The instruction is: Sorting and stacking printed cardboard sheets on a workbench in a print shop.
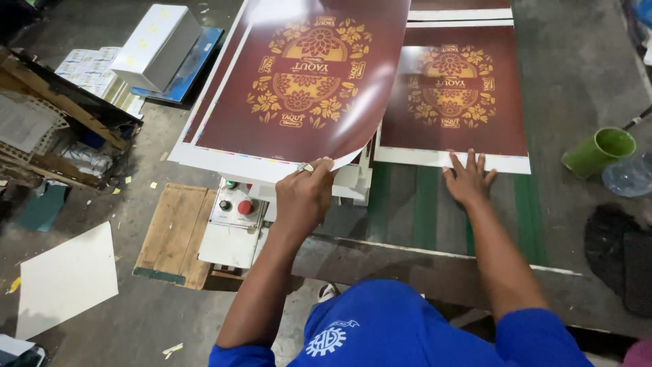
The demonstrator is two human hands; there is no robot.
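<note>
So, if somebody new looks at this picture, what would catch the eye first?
Most likely the large glossy maroon sheet with its gold floral design, lifted and curling at top centre, its near edge pinched by the left hand. Just right of it, a matching printed sheet lies flat on the work table, with the right hand pressed, fingers spread, on its near white margin. A green cup lies tipped at the far right.

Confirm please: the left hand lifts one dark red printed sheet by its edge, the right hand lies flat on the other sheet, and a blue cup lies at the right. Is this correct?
One detail is wrong: the cup is green, not blue, as the head view shows. The rest holds: the left hand lifts the raised sheet by its edge, and the right hand lies flat on the other sheet.
</note>
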